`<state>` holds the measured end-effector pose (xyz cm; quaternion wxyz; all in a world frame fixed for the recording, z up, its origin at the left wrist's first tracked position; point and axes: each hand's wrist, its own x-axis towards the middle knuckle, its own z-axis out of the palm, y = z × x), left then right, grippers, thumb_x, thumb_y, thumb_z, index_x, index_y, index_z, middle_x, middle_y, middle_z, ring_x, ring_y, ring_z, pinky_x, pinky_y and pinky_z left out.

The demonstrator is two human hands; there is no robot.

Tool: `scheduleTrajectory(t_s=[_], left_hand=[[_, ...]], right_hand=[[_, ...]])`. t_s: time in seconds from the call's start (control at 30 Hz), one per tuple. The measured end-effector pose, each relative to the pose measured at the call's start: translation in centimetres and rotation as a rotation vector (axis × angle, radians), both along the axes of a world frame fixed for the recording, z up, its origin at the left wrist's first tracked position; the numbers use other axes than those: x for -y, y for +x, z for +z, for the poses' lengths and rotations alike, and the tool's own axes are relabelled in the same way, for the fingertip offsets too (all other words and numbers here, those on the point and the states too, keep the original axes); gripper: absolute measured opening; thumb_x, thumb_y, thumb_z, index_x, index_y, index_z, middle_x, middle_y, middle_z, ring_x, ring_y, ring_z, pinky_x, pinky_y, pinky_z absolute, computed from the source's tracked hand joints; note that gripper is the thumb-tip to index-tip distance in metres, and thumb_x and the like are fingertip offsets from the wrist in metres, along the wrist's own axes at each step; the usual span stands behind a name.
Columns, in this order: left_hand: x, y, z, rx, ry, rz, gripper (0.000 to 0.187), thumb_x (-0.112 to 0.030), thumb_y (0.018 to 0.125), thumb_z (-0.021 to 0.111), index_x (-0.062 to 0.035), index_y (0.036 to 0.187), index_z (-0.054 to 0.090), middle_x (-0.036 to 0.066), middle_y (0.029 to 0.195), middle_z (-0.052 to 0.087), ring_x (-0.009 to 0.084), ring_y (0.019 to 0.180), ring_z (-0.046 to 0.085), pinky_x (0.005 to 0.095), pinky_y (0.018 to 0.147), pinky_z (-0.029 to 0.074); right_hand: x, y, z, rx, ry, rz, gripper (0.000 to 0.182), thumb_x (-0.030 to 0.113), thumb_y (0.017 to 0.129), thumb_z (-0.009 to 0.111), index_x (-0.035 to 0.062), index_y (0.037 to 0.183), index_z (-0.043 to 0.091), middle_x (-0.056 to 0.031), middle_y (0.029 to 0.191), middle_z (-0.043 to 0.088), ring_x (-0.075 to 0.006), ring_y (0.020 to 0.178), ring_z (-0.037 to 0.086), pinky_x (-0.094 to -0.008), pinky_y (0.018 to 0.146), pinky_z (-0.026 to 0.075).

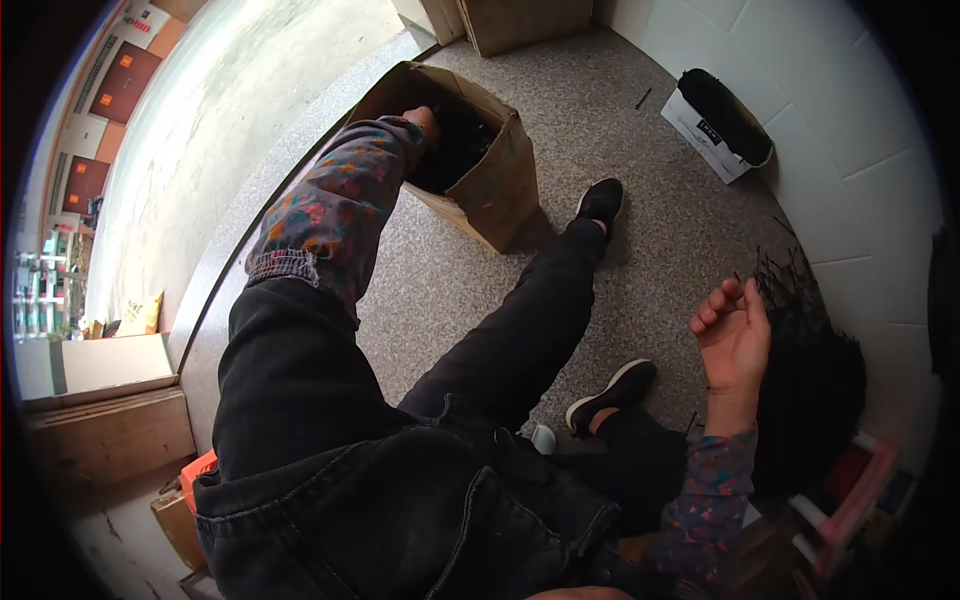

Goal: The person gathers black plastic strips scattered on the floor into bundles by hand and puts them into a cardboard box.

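My left hand (424,126) reaches over the rim of a tall cardboard box (490,190) with dark contents (458,150). Its fingers are mostly hidden inside, so I cannot see whether it holds anything. On the other side, my right hand (733,335) is raised palm up with the fingers curled toward the thumb. A tiny dark tip shows at these fingertips, too small to name. Close beside that hand is a large black pile (810,385) with thin, stick-like pieces poking out at its upper end.
A white carton (705,140) packed with something black stands against the tiled wall (830,120). One thin dark piece (643,98) lies on the speckled floor (450,300). A pink-framed object (860,490) is at lower right, wooden boards (110,440) at left. A doorway opens onto pale ground (230,90).
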<state>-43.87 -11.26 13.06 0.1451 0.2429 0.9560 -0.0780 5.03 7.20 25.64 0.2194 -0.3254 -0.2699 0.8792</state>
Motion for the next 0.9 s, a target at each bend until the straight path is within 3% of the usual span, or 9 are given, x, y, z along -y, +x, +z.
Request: scheduleTrajectory(t_s=[0.13, 0.27, 0.37, 0.53, 0.63, 0.8, 0.9], left_hand=[[0.8, -2.4, -4.1, 0.035, -0.037, -0.127, 0.046, -0.027, 0.055, 0.079, -0.0017, 0.091, 0.064, 0.019, 0.090, 0.065, 0.0316, 0.089, 0.063, 0.0400, 0.076, 0.052], [0.2, -0.7, -0.3, 0.137, -0.200, -0.269, 0.050, -0.040, 0.057, 0.078, -0.0019, 0.088, 0.067, 0.016, 0.095, 0.065, 0.0253, 0.090, 0.063, 0.0383, 0.077, 0.050], [0.0, 0.0, 1.2, 0.165, 0.044, -0.079, 0.056, -0.043, 0.058, 0.078, 0.0001, 0.092, 0.066, 0.017, 0.096, 0.064, 0.0274, 0.091, 0.062, 0.0368, 0.078, 0.049], [0.1, -0.4, 3.9, 0.162, 0.196, -0.077, 0.061, -0.043, 0.058, 0.078, -0.0013, 0.100, 0.063, 0.018, 0.096, 0.064, 0.0287, 0.092, 0.062, 0.0353, 0.079, 0.049], [1.2, -2.2, 4.4, -0.052, 0.414, -0.087, 0.061, -0.039, 0.059, 0.078, -0.0035, 0.105, 0.061, 0.017, 0.097, 0.064, 0.0275, 0.090, 0.062, 0.0341, 0.081, 0.049], [4.7, 4.8, 9.8, -0.129, 0.775, -0.111, 0.055, -0.030, 0.063, 0.076, -0.0032, 0.108, 0.059, 0.016, 0.096, 0.064, 0.0244, 0.091, 0.063, 0.0325, 0.081, 0.049], [6.0, 10.1, 11.0, 0.032, 1.110, -0.251, 0.038, -0.018, 0.069, 0.072, -0.0021, 0.102, 0.061, 0.013, 0.093, 0.065, 0.0204, 0.087, 0.064, 0.0300, 0.078, 0.051]], right_hand=[[0.1, 0.4, 0.0, 0.049, -0.012, -0.028, 0.029, 0.034, 0.093, 0.045, 0.0074, 0.087, 0.055, -0.0020, 0.068, 0.047, -0.0146, 0.062, 0.044, -0.0292, 0.056, 0.038], [0.3, 0.3, -0.2, 0.079, 0.004, -0.001, 0.028, 0.033, 0.093, 0.045, 0.0077, 0.086, 0.055, -0.0022, 0.068, 0.047, -0.0144, 0.061, 0.043, -0.0290, 0.056, 0.037], [0.3, 0.4, -0.1, 0.081, 0.018, 0.017, 0.027, 0.032, 0.093, 0.045, 0.0080, 0.085, 0.054, -0.0022, 0.067, 0.047, -0.0145, 0.061, 0.044, -0.0291, 0.056, 0.038], [0.2, 0.5, -0.2, 0.086, 0.046, 0.036, 0.025, 0.031, 0.092, 0.046, 0.0081, 0.085, 0.054, -0.0022, 0.067, 0.048, -0.0146, 0.060, 0.045, -0.0289, 0.055, 0.038], [-0.4, 1.0, -0.6, 0.081, 0.085, 0.047, 0.024, 0.030, 0.092, 0.047, 0.0081, 0.084, 0.055, -0.0022, 0.066, 0.049, -0.0147, 0.060, 0.046, -0.0287, 0.055, 0.039], [-1.5, 1.9, -1.0, 0.060, 0.134, 0.063, 0.024, 0.030, 0.091, 0.049, 0.0084, 0.084, 0.055, -0.0019, 0.067, 0.050, -0.0146, 0.060, 0.046, -0.0287, 0.055, 0.039], [-2.4, 2.1, -1.4, 0.106, 0.169, 0.037, 0.024, 0.031, 0.089, 0.052, 0.0082, 0.083, 0.056, -0.0026, 0.067, 0.052, -0.0148, 0.058, 0.048, -0.0300, 0.053, 0.040]])
